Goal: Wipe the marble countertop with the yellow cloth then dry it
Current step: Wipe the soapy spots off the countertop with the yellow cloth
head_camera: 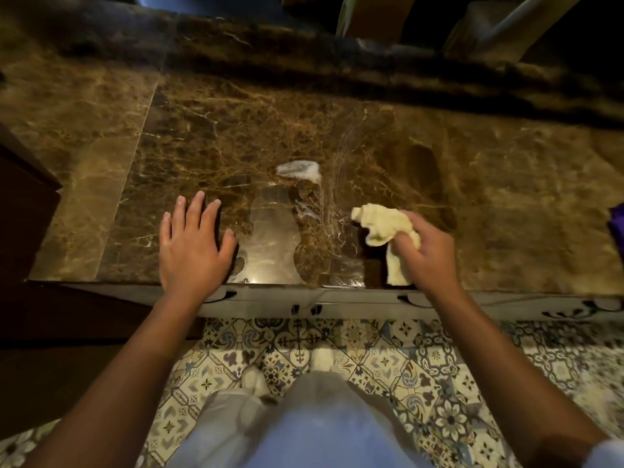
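The brown marble countertop (506,184) fills the upper half of the head view. My right hand (427,251) grips a crumpled pale yellow cloth (383,222) just above the counter near its front edge; one end of the cloth hangs down toward the edge. A white patch of foam (300,169) lies on the marble beyond the cloth, with wet streaks (332,197) curving between them. My left hand (192,243) rests flat on the counter, fingers spread, left of the wet area.
A raised dark marble ledge (304,52) runs along the back. A purple object (618,224) peeks in at the right edge. Dark wooden furniture (23,204) stands at the left. Below the counter's front edge lies patterned floor tile (388,349).
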The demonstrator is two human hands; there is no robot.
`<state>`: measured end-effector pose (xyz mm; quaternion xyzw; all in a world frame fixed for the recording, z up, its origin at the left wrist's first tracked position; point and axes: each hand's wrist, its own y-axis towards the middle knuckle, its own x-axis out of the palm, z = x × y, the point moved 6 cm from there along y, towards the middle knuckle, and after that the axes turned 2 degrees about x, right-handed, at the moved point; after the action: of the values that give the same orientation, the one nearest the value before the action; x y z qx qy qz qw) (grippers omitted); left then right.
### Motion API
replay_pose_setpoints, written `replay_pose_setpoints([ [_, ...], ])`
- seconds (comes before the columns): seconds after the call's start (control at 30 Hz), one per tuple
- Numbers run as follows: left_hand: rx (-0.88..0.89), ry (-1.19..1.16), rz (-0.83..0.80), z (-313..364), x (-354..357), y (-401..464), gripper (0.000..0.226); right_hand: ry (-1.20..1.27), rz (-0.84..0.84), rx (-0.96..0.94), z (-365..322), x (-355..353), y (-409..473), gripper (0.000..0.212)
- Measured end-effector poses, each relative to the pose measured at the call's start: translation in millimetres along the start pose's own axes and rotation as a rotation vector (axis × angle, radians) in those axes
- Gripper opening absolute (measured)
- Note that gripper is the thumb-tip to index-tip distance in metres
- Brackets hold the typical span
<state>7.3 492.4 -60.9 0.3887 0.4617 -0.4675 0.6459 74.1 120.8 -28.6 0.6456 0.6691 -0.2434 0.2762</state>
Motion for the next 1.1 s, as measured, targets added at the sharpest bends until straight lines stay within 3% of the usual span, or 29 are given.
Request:
replay_pose_setpoints([
  [0.1,0.004,-0.002,0.026,-1,1,0,0.058,0.014,0.132,0.088,28,-23,-26,0.045],
  [0.2,0.013,-0.010,0.038,-2,2,0,0.058,0.035,0.240,0.177,41,6,-57,0.055],
  [0.43,0.008,-0.023,0.051,0,0,-1,0.057,-0.218,0.513,0.163,-13,79,-64,0.051],
  [0.67,0.014,-0.034,0.046,-1,1,-2,0.059,-0.333,0.521,0.262,-50,117,-61,0.055],
  [1.1,0.042,-0.056,-0.011,1,-10,-7,0.060,-0.392,0.191,0.144,-88,138,10,0.070],
])
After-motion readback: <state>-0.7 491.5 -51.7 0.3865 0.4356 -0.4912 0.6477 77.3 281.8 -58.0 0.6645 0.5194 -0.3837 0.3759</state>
